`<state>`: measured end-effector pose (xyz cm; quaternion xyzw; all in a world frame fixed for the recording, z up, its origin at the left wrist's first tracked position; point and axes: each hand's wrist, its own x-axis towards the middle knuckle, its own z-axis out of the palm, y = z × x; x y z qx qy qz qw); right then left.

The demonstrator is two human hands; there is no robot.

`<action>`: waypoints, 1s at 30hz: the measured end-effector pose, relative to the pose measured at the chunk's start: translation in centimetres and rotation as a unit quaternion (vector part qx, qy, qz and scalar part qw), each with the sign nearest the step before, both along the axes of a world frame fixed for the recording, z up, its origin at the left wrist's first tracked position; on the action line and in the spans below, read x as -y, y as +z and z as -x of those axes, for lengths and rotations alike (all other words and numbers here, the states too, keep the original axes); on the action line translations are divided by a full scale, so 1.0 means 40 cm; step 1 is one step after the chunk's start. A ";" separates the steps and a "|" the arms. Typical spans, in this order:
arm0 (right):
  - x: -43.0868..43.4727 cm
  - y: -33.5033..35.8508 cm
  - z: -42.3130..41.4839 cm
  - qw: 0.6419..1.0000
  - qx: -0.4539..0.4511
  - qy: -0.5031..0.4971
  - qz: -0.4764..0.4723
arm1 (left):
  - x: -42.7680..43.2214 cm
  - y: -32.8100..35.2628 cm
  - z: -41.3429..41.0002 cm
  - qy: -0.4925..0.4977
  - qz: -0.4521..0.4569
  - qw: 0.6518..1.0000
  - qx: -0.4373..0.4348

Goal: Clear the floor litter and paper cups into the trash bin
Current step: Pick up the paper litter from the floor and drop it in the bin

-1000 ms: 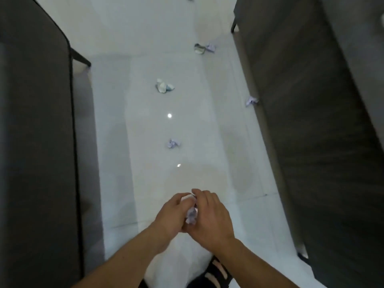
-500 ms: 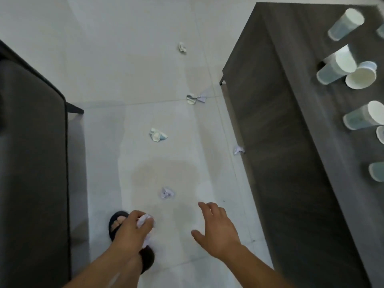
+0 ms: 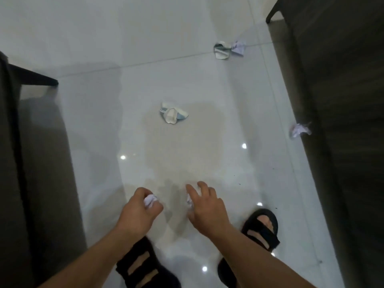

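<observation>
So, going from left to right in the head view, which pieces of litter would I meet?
Paper ball held in the left hand → crushed cup in the middle of the floor → far crushed cup → purple paper beside it → crumpled paper by the dark furniture on the right.

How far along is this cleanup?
Nothing looks binned; no bin in view. In hand: the left hand grips a paper wad, and the right hand is on another scrap, grip unclear. Left: a near crushed cup, a far crushed cup, a scrap beside it and a scrap by the cabinet.
</observation>
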<state>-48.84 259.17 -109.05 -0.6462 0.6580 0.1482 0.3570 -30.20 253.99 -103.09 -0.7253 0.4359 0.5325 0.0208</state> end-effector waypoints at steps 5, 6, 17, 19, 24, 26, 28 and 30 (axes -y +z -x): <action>0.017 -0.136 -0.043 0.995 0.004 0.092 0.025 | 0.038 -0.164 -0.020 -0.058 0.008 0.998 0.013; 0.025 -0.139 -0.037 0.995 0.001 0.097 0.028 | 0.045 -0.174 -0.016 -0.068 0.007 0.998 0.015; 0.265 0.430 0.159 0.999 -0.016 -0.003 -0.040 | 0.199 0.326 0.092 -0.127 0.026 0.990 -0.057; 0.338 0.627 0.167 1.000 -0.009 -0.018 -0.016 | 0.281 0.504 0.088 -0.156 0.061 0.984 -0.062; 0.510 1.094 0.165 0.998 0.016 -0.043 0.039 | 0.532 0.972 0.070 -0.246 0.161 0.955 -0.034; 0.591 1.238 0.166 0.997 0.017 -0.041 0.056 | 0.640 1.137 0.074 -0.255 0.192 0.948 -0.020; 0.685 1.357 0.171 0.996 0.010 -0.052 0.072 | 0.737 1.273 0.095 -0.256 0.218 0.942 -0.010; 0.790 1.450 0.189 0.993 0.016 -0.063 0.102 | 0.832 1.382 0.128 -0.255 0.233 0.938 0.002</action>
